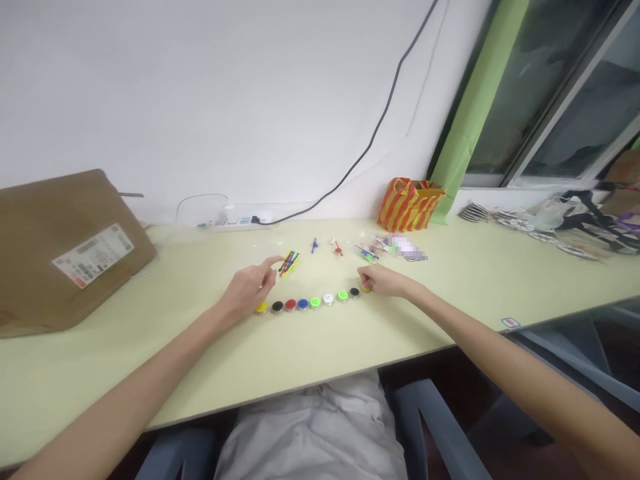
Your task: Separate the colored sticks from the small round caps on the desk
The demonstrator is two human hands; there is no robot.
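Observation:
Several small round pieces with coloured tops and clear rims stand in a row on the table, among them a red one (291, 305), a blue one (303, 305) and a white one (328, 299). At the row's right end, my right hand (380, 280) has its fingers closed over a yellow round piece (367, 289), mostly hidden beneath them. My left hand (253, 287) is by the left end, above another yellow round piece (261, 307). Its index finger stretches towards a bundle of thin coloured sticks (289, 263); the other fingers are bent, with nothing visible in them.
Behind the row lie a blue plastic piece (315, 245), a red one (339, 249) and small bagged parts (369, 253). A cardboard box (65, 247) stands left, a striped bag (411, 205) at the back. A power strip (240, 219) with a black cable sits against the wall.

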